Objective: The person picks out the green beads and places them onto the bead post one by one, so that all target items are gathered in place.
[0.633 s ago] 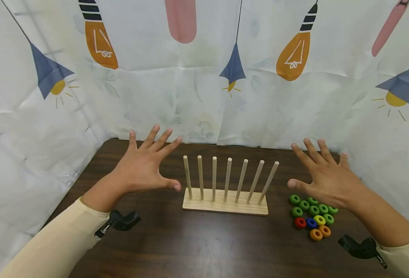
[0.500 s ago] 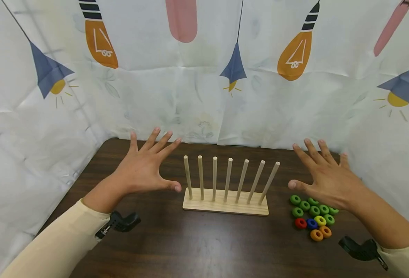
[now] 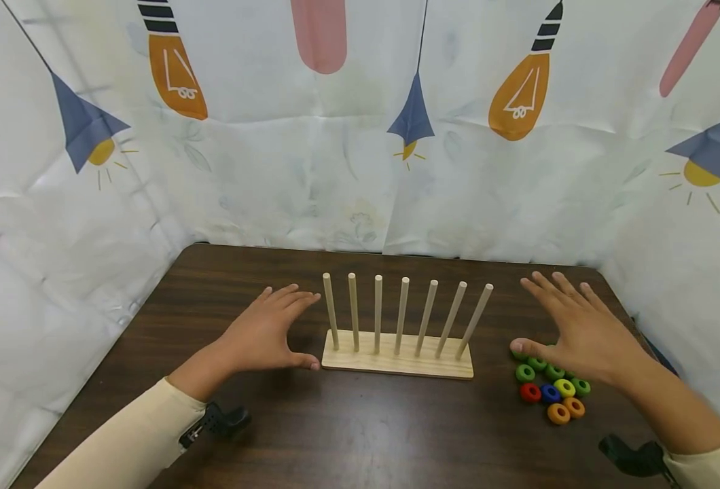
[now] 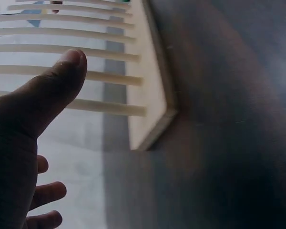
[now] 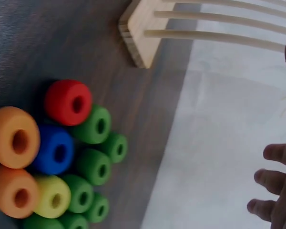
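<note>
A wooden peg rack with several upright bare dowels stands mid-table. My left hand hovers at the rack's left end, thumb and fingers apart, holding nothing; its thumb overlaps the dowels in the left wrist view. Over the beads at the right is my right hand, fingers spread and holding nothing. Below it lie several green beads, a red bead, a blue bead, a yellow bead and two orange beads. The right hand hides part of the green group.
The dark wood table has its back edge against a white curtain printed with lamps and bulbs. A black wrist mount hangs from the left sleeve, and another black mount from the right.
Both hands have come down toward the table, the left one most. Their fingers are less widely spread than before. Rack and beads stay where they were.
</note>
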Available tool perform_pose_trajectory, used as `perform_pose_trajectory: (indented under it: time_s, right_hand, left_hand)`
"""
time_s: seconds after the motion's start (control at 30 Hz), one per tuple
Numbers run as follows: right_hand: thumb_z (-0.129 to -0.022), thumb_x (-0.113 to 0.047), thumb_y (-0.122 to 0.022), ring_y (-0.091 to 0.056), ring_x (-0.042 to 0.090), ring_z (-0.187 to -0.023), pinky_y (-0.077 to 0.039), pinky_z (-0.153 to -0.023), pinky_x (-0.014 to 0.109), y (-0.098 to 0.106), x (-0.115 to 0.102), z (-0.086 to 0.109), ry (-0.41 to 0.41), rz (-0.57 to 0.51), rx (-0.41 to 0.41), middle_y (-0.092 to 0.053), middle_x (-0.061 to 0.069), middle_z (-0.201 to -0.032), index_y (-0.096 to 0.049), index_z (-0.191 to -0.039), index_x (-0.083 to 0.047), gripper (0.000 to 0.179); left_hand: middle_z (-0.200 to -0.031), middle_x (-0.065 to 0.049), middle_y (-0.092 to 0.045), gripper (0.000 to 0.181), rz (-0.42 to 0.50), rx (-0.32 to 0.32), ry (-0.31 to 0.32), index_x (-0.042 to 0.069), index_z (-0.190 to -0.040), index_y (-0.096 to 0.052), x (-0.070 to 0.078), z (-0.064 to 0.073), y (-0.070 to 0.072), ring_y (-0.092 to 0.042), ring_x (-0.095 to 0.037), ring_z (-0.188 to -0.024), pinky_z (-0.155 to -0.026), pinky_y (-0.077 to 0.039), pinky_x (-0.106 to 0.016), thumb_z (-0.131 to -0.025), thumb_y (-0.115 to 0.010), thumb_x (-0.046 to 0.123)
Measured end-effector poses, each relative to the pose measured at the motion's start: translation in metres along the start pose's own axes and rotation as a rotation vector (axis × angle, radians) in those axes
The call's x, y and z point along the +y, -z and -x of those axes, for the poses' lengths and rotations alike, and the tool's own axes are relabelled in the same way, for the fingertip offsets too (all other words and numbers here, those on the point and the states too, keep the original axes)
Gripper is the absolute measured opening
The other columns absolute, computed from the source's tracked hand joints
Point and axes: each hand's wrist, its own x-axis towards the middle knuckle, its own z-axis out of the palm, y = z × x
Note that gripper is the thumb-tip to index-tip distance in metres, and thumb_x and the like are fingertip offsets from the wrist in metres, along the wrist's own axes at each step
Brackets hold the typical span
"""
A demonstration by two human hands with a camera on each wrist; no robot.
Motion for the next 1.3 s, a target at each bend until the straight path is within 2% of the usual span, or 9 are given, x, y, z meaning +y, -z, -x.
perform_pose_trajectory:
  time_s: [0.1,0.27,0.4,0.5,0.6,0.83,1.07,1.3]
  right_hand:
    - [-0.089,-0.07,-0.065,-0.012,0.046,-0.153,0.004,-0.122,0.059,-0.009,0.003,0.002,-0.003,-0.018,0.0,-0.02,0.021,-0.167,-0.023,-0.164,-0.012,0.104]
    - [-0.087,-0.071,-0.066,-0.013,0.043,-0.153,0.002,-0.122,0.057,-0.024,0.008,0.007,0.002,-0.042,0.016,-0.025,0.021,-0.165,-0.028,-0.163,-0.01,0.104]
    - [-0.085,-0.07,-0.07,-0.021,0.047,-0.15,-0.009,-0.12,0.065,-0.037,0.011,0.009,-0.009,-0.059,0.029,-0.031,0.022,-0.162,-0.036,-0.159,-0.009,0.102]
    - [-0.083,-0.071,-0.072,-0.032,0.052,-0.143,-0.024,-0.111,0.072,-0.045,0.013,0.011,-0.039,-0.057,0.027,-0.038,0.026,-0.157,-0.043,-0.156,-0.011,0.099]
    - [-0.083,-0.071,-0.071,-0.042,0.055,-0.134,-0.032,-0.101,0.076,-0.052,0.016,0.012,-0.052,-0.052,0.024,-0.047,0.029,-0.149,-0.049,-0.152,-0.011,0.094]
    - [-0.086,-0.068,-0.07,-0.055,0.048,-0.123,-0.043,-0.094,0.071,-0.07,0.027,0.01,-0.042,-0.048,0.011,-0.063,0.02,-0.134,-0.061,-0.143,-0.011,0.081]
    - [-0.089,-0.061,-0.072,-0.059,0.046,-0.116,-0.047,-0.089,0.068,-0.078,0.034,0.006,-0.04,-0.047,-0.022,-0.068,0.016,-0.126,-0.07,-0.132,-0.015,0.063]
    - [-0.09,-0.055,-0.074,-0.061,0.045,-0.114,-0.05,-0.085,0.065,-0.081,0.039,0.004,-0.052,-0.061,-0.032,-0.069,0.013,-0.122,-0.073,-0.127,-0.018,0.053]
  left_hand:
    - [-0.153,-0.013,-0.049,0.113,0.013,-0.005,-0.017,0.01,-0.154,-0.047,-0.002,0.003,-0.013,-0.034,-0.041,-0.147,-0.117,-0.019,-0.068,-0.069,-0.075,0.08]
    - [-0.151,-0.013,-0.051,0.105,0.021,-0.01,-0.027,0.01,-0.15,-0.051,-0.002,0.005,-0.028,-0.036,-0.042,-0.146,-0.116,-0.02,-0.069,-0.073,-0.076,0.076]
    - [-0.151,-0.013,-0.051,0.101,0.025,-0.018,-0.031,0.01,-0.149,-0.052,-0.002,0.005,-0.036,-0.036,-0.042,-0.145,-0.115,-0.021,-0.07,-0.075,-0.076,0.074]
    - [-0.151,-0.014,-0.05,0.099,0.039,-0.027,-0.034,0.01,-0.149,-0.052,-0.002,0.005,-0.042,-0.036,-0.042,-0.145,-0.114,-0.023,-0.07,-0.077,-0.077,0.072]
    - [-0.152,-0.014,-0.049,0.097,0.062,-0.037,-0.032,0.01,-0.15,-0.051,-0.002,0.004,-0.047,-0.035,-0.043,-0.146,-0.115,-0.022,-0.069,-0.078,-0.079,0.068]
    - [-0.155,-0.014,-0.045,0.092,0.114,-0.066,-0.013,0.011,-0.152,-0.049,-0.002,0.001,-0.054,-0.029,-0.043,-0.148,-0.116,-0.02,-0.069,-0.081,-0.079,0.063]
    - [-0.157,-0.016,-0.042,0.087,0.155,-0.091,0.021,0.01,-0.151,-0.05,-0.002,-0.002,-0.059,-0.027,-0.044,-0.149,-0.116,-0.019,-0.069,-0.084,-0.08,0.056]
    - [-0.158,-0.018,-0.04,0.084,0.184,-0.097,0.021,0.008,-0.149,-0.052,-0.003,-0.005,-0.06,-0.026,-0.044,-0.149,-0.116,-0.018,-0.069,-0.083,-0.083,0.051]
